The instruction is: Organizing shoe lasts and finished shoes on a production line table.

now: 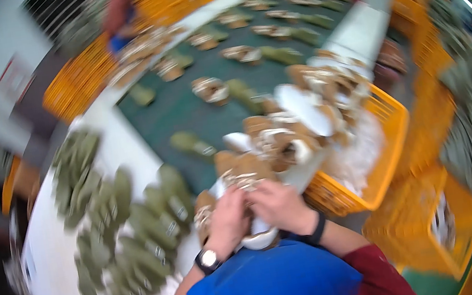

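Low in front of me, two tan shoes (245, 164) with white laces stand side by side at the table edge. My left hand (230, 217) is closed at the laces, its fingers bent against the shoe opening. Close beside it, my right hand (280, 203) grips the same pair near the laces. Blur hides exactly what the fingertips pinch. Another tan shoe (203, 214) sits just left of my left hand. Beyond the pair, to the right, lies a heap of tan shoes (274, 135) with white soles and laces.
Olive-green insoles (139, 237) lie in rows on the white table (53, 281) at left. A green conveyor belt (164, 122) carries shoes and insoles away from me. Orange crates (394, 153) stand at right and behind. A person (120, 17) works at the far left.
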{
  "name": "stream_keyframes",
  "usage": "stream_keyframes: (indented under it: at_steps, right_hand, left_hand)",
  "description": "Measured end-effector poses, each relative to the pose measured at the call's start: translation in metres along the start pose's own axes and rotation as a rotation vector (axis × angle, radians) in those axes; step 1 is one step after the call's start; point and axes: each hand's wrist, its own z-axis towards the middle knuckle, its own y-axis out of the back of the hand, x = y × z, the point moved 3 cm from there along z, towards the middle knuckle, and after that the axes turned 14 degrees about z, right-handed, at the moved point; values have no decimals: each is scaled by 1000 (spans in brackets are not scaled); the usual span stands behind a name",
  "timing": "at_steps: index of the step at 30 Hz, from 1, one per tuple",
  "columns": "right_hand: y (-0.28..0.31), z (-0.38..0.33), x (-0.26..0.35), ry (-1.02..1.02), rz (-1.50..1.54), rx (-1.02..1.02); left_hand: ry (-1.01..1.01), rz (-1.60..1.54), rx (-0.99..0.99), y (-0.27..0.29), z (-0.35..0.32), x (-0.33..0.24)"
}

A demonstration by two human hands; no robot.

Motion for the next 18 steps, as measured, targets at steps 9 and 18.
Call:
stream_keyframes:
  at_steps: [9, 18]
  right_hand:
    - [-6, 17, 17, -47, 139, 161]
    - [-2, 30, -10, -70, 38, 127]
  left_hand:
    - [169, -134, -147, 15, -24, 9]
    - [195, -390, -149, 39, -27, 14]
